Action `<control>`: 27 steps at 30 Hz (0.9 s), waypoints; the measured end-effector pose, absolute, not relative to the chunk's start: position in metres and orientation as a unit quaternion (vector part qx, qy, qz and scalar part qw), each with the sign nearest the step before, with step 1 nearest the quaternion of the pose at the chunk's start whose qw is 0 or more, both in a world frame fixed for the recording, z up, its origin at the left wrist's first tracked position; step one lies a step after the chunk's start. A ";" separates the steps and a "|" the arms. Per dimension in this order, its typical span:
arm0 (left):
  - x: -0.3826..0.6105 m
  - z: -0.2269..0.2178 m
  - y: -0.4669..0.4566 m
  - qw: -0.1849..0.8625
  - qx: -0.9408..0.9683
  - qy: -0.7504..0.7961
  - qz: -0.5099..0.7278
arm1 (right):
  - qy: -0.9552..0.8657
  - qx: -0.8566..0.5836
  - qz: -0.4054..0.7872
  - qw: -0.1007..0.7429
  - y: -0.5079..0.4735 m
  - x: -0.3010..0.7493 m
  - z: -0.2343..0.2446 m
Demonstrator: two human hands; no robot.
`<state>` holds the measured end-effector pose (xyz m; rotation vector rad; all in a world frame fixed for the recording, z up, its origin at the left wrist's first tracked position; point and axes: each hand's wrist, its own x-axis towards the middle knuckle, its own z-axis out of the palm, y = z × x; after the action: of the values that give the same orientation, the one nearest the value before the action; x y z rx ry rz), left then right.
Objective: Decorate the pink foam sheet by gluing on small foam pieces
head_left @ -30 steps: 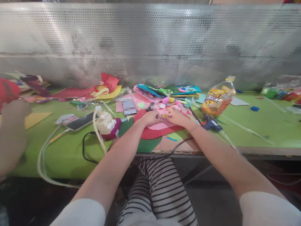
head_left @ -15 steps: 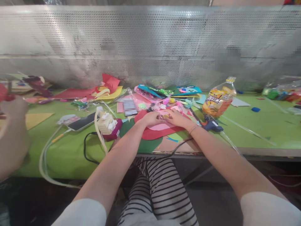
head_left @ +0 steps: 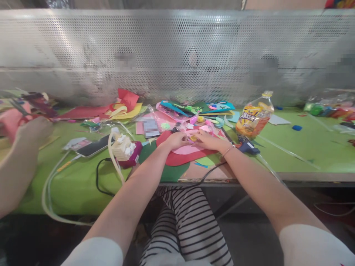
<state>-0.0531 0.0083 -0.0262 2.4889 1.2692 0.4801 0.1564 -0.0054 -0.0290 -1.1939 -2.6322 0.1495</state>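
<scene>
My left hand (head_left: 176, 140) and my right hand (head_left: 208, 140) meet over a pink cut-out (head_left: 186, 149) that lies on a larger red foam shape (head_left: 180, 157). Between their fingertips sits a small yellow piece (head_left: 193, 138), pinched from both sides. Both hands have their fingers curled in. A thin bracelet circles my right wrist. A dark green sheet (head_left: 169, 171) lies under the red shape at the table's front edge.
A blue glue gun (head_left: 248, 147) and a tilted orange drink bottle (head_left: 254, 116) lie right of my hands. A phone (head_left: 93, 146), a cream-and-magenta object (head_left: 126, 149) and looped tubing sit left. Another person's hand (head_left: 31, 129) works with scissors at the far left. A perforated metal panel (head_left: 177, 55) backs the table.
My hands stay together on the small yellow piece with hardly any shift. The other person's hand at the far left has moved right and up, now with pink material.
</scene>
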 end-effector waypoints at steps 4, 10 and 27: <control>-0.053 -0.026 0.007 0.154 0.865 0.446 0.168 | -0.910 -0.399 0.019 0.114 -0.010 0.154 -0.027; -0.053 -0.024 0.004 0.160 0.863 0.450 0.166 | -0.916 -0.377 0.029 0.132 -0.014 0.149 -0.026; -0.057 -0.033 0.013 0.181 0.852 0.445 0.205 | -0.894 -0.415 0.057 0.159 0.004 0.145 -0.042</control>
<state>-0.0571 0.0131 -0.0331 2.4069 1.2576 0.5797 0.1447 0.0043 -0.0425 -1.1868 -2.5556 0.1636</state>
